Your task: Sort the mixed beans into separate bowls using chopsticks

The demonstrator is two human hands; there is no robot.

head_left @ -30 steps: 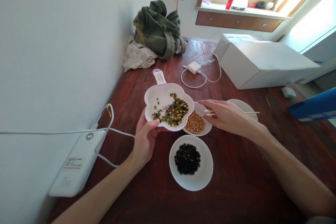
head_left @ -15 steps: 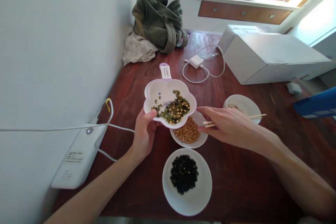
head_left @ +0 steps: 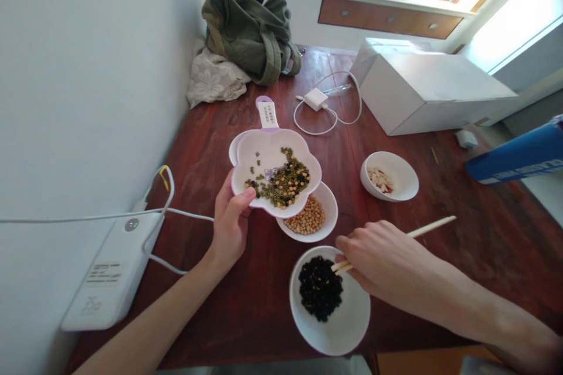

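My left hand [head_left: 231, 217] grips the near edge of a white flower-shaped dish [head_left: 264, 146] with a purple rim and a handle. In it lie mixed beans [head_left: 285, 181], green, tan and black. My right hand [head_left: 373, 255] holds a pair of chopsticks [head_left: 433, 226], their tips over the black beans [head_left: 320, 288] in a white bowl [head_left: 329, 343] at the front. Whether the tips carry a bean I cannot tell. Partly under the dish stands a bowl [head_left: 331, 202] of tan soybeans [head_left: 308, 217]. Farther right, another white bowl [head_left: 407, 181] contains pale and reddish pieces [head_left: 379, 180].
A white power strip [head_left: 112, 272] with cables lies along the left wall. Behind are a green bag [head_left: 246, 23] on a patterned cloth [head_left: 215, 76], a white charger [head_left: 315, 99] with its cord, and a large white box [head_left: 435, 88]. A blue package [head_left: 519, 155] is at the right.
My right hand and the chopsticks have moved from beside the soybean bowl down to the black bean bowl. My left hand still holds the dish. The whole view has shifted slightly.
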